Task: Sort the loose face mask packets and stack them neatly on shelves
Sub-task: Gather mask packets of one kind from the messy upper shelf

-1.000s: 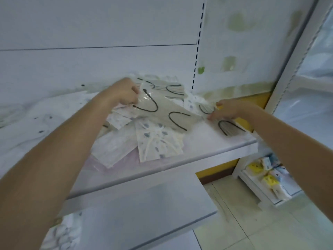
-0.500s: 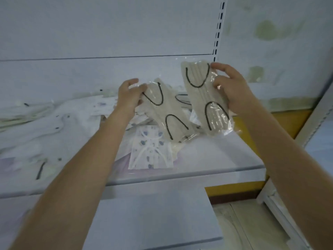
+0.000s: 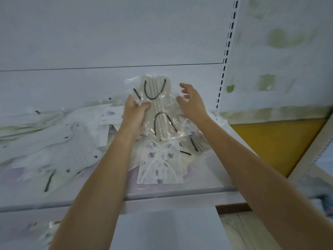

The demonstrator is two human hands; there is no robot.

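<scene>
Head view, fingers first: what are they doing?

— On the left hand point(image 3: 134, 114) the thumb lies across the front of a cream face mask packet point(image 3: 158, 109) with black ear loops. The other fingers curl behind it, clamped on its left edge. The packet is upright in the air above the shelf point(image 3: 180, 193).

— And the other side?

— The right hand point(image 3: 191, 103) holds nothing. Its fingers point(image 3: 183, 86) are apart and relaxed, just beside the packet's right edge (whether the palm touches the plastic I cannot tell).

— What lies beneath?

— Flat on the shelf, right below, is a clear blue-speckled mask packet point(image 3: 160, 166) with white loops. To its right are more cream packets point(image 3: 198, 143) with black loops, and to its left a loose spread of white packets point(image 3: 50, 141). Behind everything is the white back panel point(image 3: 108, 42) with a slotted upright point(image 3: 225, 69). A lower shelf point(image 3: 162, 228) juts out underneath.
</scene>
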